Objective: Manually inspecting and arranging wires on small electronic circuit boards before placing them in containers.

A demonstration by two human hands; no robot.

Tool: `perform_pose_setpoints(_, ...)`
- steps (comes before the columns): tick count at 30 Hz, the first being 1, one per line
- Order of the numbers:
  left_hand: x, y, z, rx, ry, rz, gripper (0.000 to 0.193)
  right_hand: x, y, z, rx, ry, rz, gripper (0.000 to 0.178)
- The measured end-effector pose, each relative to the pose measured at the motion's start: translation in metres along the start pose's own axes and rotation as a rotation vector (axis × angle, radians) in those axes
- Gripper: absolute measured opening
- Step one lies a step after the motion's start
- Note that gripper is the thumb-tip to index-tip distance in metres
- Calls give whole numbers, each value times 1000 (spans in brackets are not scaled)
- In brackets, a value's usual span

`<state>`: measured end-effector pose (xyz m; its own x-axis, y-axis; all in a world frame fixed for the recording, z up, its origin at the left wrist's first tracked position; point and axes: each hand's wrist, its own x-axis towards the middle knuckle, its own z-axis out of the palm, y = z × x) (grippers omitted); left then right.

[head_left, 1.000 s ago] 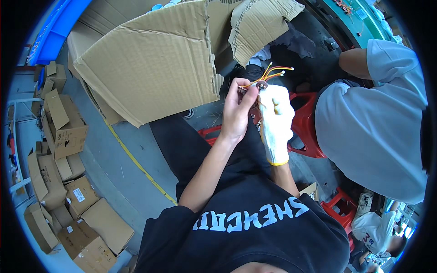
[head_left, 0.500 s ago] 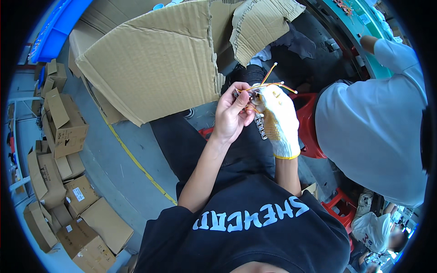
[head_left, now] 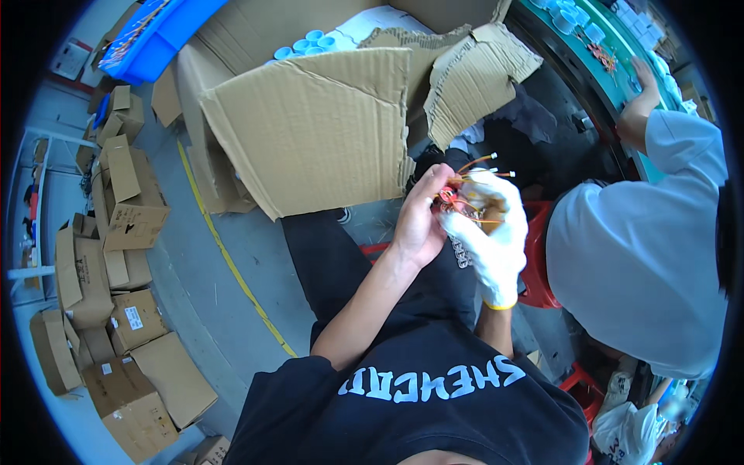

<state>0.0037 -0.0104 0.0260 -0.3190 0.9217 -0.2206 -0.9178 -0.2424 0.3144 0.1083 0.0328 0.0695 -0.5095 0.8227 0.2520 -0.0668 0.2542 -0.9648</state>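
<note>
My bare left hand [head_left: 421,222] is closed round a small wired part [head_left: 447,198] showing red and dark patches, held above my lap. My right hand [head_left: 496,232], in a white knit glove with a yellow cuff edge, meets it from the other side, fingers curled at the same part. Thin orange, red and yellow wires [head_left: 474,164] stick out between the hands, with small white connectors at their ends. The fingers cover most of the part, so its exact kind is hidden.
Ahead stands a large open carton [head_left: 310,139] with pale blue cups [head_left: 314,43] inside. A blue bin [head_left: 167,39] is at far left, above stacked cardboard boxes [head_left: 128,194]. A co-worker [head_left: 635,240] sits close on the right at a green bench [head_left: 612,66].
The view has shifted, showing more of the carton's inside and the bench. My gloved fingers have turned around the part, and more red shows. The co-worker's hand now reaches onto the bench.
</note>
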Motion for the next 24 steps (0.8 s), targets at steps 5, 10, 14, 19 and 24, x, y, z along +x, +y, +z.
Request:
perform_pose_setpoints(5,-22,61,43,99,-149,81,18,-1,-5,-41,91,78,-37,57)
perform_pose_setpoints(10,-40,207,103,412,-277,478,19,-11,49,-74,-523,-19,185,53)
perform_pose_setpoints(14,13,365,145,871,88,1344,18,-33,83,-58,-1182,-294,223,80)
perform_pose_setpoints(19,82,517,154,1179,470,1086,19,-40,95,-27,-1264,-364,423,96)
perform_pose_setpoints(24,118,526,152,1733,603,830,53,-43,137,-43,-1150,-211,356,99)
